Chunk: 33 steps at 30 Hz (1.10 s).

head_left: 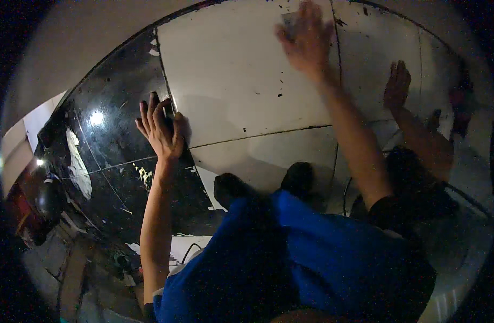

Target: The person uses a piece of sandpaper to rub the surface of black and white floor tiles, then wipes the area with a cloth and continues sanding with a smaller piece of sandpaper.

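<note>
My left hand (163, 132) lies palm down with fingers spread, across the seam between a glossy black panel (115, 86) and a large off-white panel (220, 64). A dark patch shows between its thumb and forefinger; I cannot tell whether it is shadow or an object. My right hand (310, 40) reaches far ahead, blurred, its fingers stretched out over the off-white surface near a dark seam. Beside its thumb shows a small grey patch (289, 20), partly covered by the hand. What lies beneath the palm is hidden.
At the right, another person's hand (397, 86) rests fingers forward beyond a dark bulk (406, 167). My dark feet (298, 176) stand below blue clothing (333, 237). Wooden boards (72, 269) and a dark rounded object (48, 196) lie at the lower left. White flakes (77, 161) mark the black panel.
</note>
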Each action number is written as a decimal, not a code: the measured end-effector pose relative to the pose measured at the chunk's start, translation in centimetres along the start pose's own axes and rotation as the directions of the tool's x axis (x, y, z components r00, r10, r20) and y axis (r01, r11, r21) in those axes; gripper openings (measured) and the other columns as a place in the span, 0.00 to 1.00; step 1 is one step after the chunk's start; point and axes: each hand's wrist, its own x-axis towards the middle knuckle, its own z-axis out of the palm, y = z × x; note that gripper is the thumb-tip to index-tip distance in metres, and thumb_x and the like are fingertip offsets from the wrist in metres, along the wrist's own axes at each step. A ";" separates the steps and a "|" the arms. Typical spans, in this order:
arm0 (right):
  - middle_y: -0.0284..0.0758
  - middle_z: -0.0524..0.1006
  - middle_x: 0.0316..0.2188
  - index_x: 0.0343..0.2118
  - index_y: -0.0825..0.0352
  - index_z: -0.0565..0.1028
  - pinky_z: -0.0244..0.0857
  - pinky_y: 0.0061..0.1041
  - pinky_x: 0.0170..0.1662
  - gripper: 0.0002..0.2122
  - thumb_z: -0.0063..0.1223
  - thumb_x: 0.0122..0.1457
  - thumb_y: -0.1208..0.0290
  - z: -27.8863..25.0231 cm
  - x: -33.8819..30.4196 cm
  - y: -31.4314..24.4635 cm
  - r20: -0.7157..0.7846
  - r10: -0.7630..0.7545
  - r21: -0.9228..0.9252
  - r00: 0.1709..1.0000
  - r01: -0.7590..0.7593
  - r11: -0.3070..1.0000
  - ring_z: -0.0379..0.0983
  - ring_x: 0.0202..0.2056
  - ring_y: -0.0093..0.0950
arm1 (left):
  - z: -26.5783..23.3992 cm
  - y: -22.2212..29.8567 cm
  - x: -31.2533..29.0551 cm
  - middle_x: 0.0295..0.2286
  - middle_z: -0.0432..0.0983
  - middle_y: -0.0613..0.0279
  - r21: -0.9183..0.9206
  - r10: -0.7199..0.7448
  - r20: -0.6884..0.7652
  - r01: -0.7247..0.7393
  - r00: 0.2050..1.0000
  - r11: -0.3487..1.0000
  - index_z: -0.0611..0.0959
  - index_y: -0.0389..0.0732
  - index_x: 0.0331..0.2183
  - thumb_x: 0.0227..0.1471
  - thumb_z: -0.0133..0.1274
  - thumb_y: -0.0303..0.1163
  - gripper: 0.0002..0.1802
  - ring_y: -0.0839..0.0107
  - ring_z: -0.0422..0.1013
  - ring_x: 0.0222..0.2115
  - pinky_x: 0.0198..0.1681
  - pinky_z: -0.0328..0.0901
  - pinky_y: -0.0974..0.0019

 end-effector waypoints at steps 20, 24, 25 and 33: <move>0.48 0.50 0.71 0.69 0.72 0.52 0.40 0.60 0.68 0.43 0.37 0.65 0.36 0.2 -3.0 -6.9 -0.028 -0.035 0.064 0.999 0.036 0.997 0.45 0.71 0.49 | -3.6 -2.7 -2.4 0.62 0.62 0.49 -0.124 0.014 -0.026 -0.017 1.000 0.992 0.75 0.41 0.54 0.55 0.54 0.40 0.26 0.42 0.49 0.66 0.67 0.36 0.38; 0.48 0.50 0.71 0.69 0.70 0.51 0.42 0.59 0.67 0.42 0.37 0.65 0.37 0.2 -3.1 -6.6 -0.042 -0.049 -0.007 0.998 0.049 0.999 0.46 0.70 0.48 | -8.1 -10.3 -14.1 0.60 0.63 0.46 -0.095 -0.470 -0.221 0.461 0.854 0.882 0.76 0.36 0.52 0.60 0.55 0.44 0.26 0.44 0.54 0.64 0.66 0.47 0.46; 0.47 0.50 0.71 0.69 0.70 0.53 0.43 0.59 0.67 0.40 0.37 0.66 0.39 0.3 -2.9 -7.2 -0.047 -0.067 -0.027 0.997 0.066 0.997 0.46 0.70 0.48 | -8.0 -12.7 -18.7 0.62 0.61 0.49 0.082 -0.561 -0.250 0.595 0.789 0.800 0.75 0.40 0.55 0.62 0.52 0.47 0.27 0.45 0.53 0.64 0.66 0.46 0.44; 0.53 0.52 0.69 0.69 0.74 0.50 0.32 0.49 0.71 0.40 0.45 0.67 0.45 -1.5 -7.1 -12.0 0.107 0.058 0.061 0.993 -0.065 0.996 0.46 0.70 0.49 | -7.1 -14.0 -20.6 0.65 0.56 0.57 0.154 -0.477 -0.250 0.521 0.843 0.840 0.70 0.51 0.60 0.62 0.46 0.53 0.29 0.49 0.46 0.67 0.64 0.40 0.36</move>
